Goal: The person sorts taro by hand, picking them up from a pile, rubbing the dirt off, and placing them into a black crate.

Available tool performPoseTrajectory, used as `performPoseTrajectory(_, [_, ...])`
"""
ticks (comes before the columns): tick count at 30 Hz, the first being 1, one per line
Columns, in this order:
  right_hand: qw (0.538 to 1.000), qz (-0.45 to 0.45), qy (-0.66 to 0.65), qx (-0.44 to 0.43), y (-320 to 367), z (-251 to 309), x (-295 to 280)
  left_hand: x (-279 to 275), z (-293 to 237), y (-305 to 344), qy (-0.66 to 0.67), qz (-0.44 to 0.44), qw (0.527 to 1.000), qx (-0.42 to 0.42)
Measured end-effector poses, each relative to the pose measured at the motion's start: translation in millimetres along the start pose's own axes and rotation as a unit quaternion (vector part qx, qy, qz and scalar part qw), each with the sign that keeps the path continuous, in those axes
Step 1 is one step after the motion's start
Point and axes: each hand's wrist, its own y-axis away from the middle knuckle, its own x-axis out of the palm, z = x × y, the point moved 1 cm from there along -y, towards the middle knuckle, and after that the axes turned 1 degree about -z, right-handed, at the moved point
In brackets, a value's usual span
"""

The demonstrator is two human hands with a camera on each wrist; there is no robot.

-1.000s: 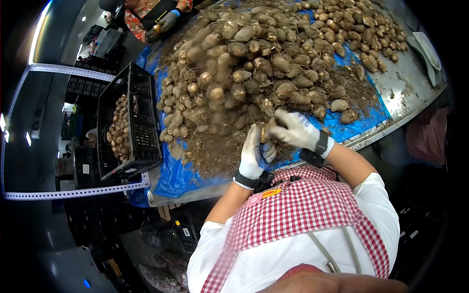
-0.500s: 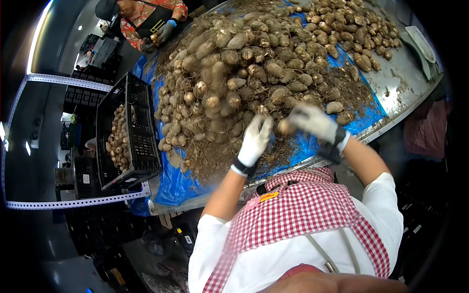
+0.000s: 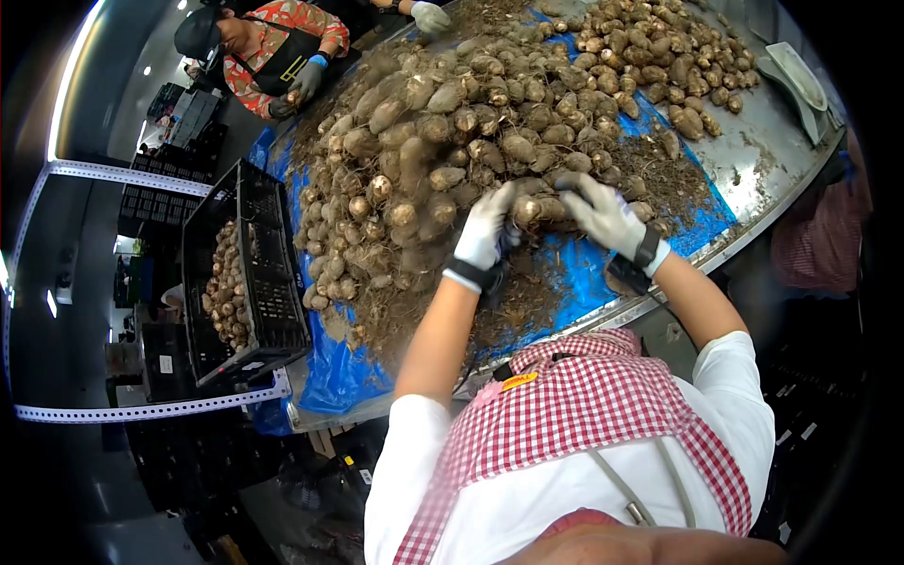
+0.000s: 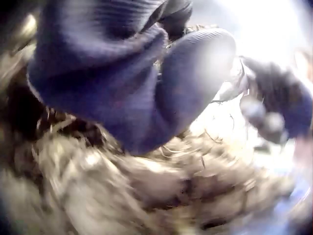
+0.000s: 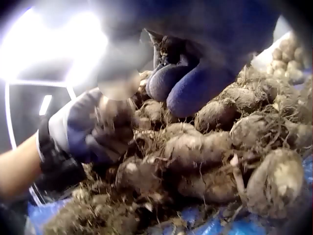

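Observation:
Both hands wear white gloves with dark bluish palms, over a heap of hairy brown taro roots point(image 3: 447, 179). My left hand point(image 3: 483, 234) is at the heap's near side, fingers pointing up toward the roots. In the left wrist view its glove point(image 4: 117, 78) fills the top, and I cannot tell whether a root is in its grasp. To the right, my right hand point(image 3: 607, 221) reaches over the roots with fingers loosely bent. The right wrist view shows its fingertips point(image 5: 183, 93) just above the heap. A pale-ended taro root point(image 3: 527, 209) lies between the hands.
A blue plastic sheet point(image 3: 579, 273) covers part of the metal table point(image 3: 753, 179). Left stands a black crate point(image 3: 273, 273) with taro roots. More roots point(image 3: 659, 56) and a scoop point(image 3: 796, 80) lie at the back right. Another person point(image 3: 273, 56) works across the table.
Earlier my hands met around a taro root. They moved apart, the right one blurred beside a root, and now both are farther forward at the heap. Another gloved hand has appeared at the top.

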Motion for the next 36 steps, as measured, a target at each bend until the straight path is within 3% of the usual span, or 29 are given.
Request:
performPoseTrajectory(1, [0.997, 0.071, -0.002, 0.029, 3, 14, 2, -4, 13, 12, 0.229, 0.048, 0.970, -0.063])
performPoseTrajectory(2, [0.988, 0.143, -0.004, 0.058, 4, 24, 7, 1, 20, 31, 0.296, 0.041, 0.952, -0.059])
performPoseTrajectory(4, [0.981, 0.044, 0.068, -0.179, 3, 31, 31, -9, 45, 48, 0.372, 0.131, 0.916, -0.071])
performPoseTrajectory(6, [0.960, 0.147, 0.133, -0.199, -1, 57, 32, 11, 32, 82, 0.304, 0.047, 0.950, -0.061])
performPoseTrajectory(8, [0.936, 0.181, 0.127, -0.274, 4, 55, 49, 10, 33, 101, 0.266, 0.063, 0.957, -0.094])
performPoseTrajectory(9, [0.927, 0.114, 0.065, -0.350, 5, 52, 58, 7, 40, 100, 0.264, 0.048, 0.959, -0.092])
performPoseTrajectory(12, [0.941, 0.095, 0.033, -0.324, -4, 70, 65, 1, 45, 109, 0.307, 0.111, 0.945, -0.028])
performPoseTrajectory(13, [0.956, 0.067, 0.008, -0.286, -4, 83, 69, 15, 28, 117, 0.255, 0.001, 0.966, 0.030])
performPoseTrajectory(14, [0.970, 0.064, 0.004, -0.235, -3, 84, 75, 23, 15, 117, 0.112, -0.170, 0.975, 0.094])
performPoseTrajectory(15, [0.981, 0.060, 0.000, -0.183, -1, 80, 84, 15, 17, 102, -0.199, -0.303, 0.868, 0.338])
performPoseTrajectory(16, [0.990, 0.055, -0.002, -0.129, 0, 76, 91, 11, 24, 89, -0.472, -0.381, 0.602, 0.520])
performPoseTrajectory(17, [0.977, 0.038, 0.081, -0.192, 2, 76, 95, 17, 26, 92, -0.427, -0.390, 0.687, 0.439])
performPoseTrajectory(18, [0.964, -0.020, 0.057, -0.260, 1, 52, 110, 16, 28, 93, -0.434, -0.348, 0.712, 0.429])
performPoseTrajectory(19, [0.987, 0.111, -0.112, -0.009, 0, 56, 102, 12, 30, 95, -0.440, -0.303, 0.736, 0.417])
performPoseTrajectory(20, [0.904, 0.228, -0.270, 0.241, 2, 63, 91, 9, 28, 96, -0.443, -0.258, 0.757, 0.404])
performPoseTrajectory(21, [0.822, 0.267, -0.340, 0.372, 5, 66, 83, 7, 21, 101, -0.521, -0.190, 0.730, 0.400])
performPoseTrajectory(22, [0.654, 0.432, -0.471, 0.405, 7, 1, 105, 5, 19, 101, -0.542, -0.138, 0.712, 0.424])
performPoseTrajectory(24, [0.785, 0.342, -0.380, 0.351, 4, 24, 95, -2, 29, 92, -0.473, -0.128, 0.739, 0.462])
performPoseTrajectory(26, [0.885, 0.241, -0.276, 0.287, 2, 49, 86, 4, 44, 75, -0.263, -0.263, 0.871, 0.320])
performPoseTrajectory(27, [0.950, 0.236, -0.168, 0.117, -3, 40, 94, -2, 55, 57, -0.268, -0.341, 0.820, 0.373])
performPoseTrajectory(28, [0.983, 0.169, 0.030, -0.070, -10, 45, 96, 5, 52, 55, -0.112, -0.303, 0.878, 0.354])
performPoseTrajectory(29, [0.961, 0.048, 0.190, -0.198, -15, 50, 98, 3, 51, 58, 0.121, -0.216, 0.959, 0.138])
performPoseTrajectory(30, [0.982, 0.120, 0.081, -0.119, -17, 49, 91, 7, 51, 66, 0.344, -0.106, 0.928, -0.095])
performPoseTrajectory(31, [0.974, 0.122, 0.116, -0.150, -15, 46, 94, 2, 54, 65, 0.449, 0.079, 0.886, -0.090])
performPoseTrajectory(34, [0.953, 0.172, 0.125, -0.217, -7, 46, 91, -7, 66, 78, 0.360, 0.004, 0.916, -0.176])
performPoseTrajectory(35, [0.961, 0.163, 0.067, -0.215, -5, 46, 91, -6, 58, 86, 0.338, -0.001, 0.931, -0.138])
performPoseTrajectory(36, [0.978, 0.152, -0.023, -0.139, -3, 45, 99, 5, 51, 94, 0.140, -0.193, 0.971, -0.007])
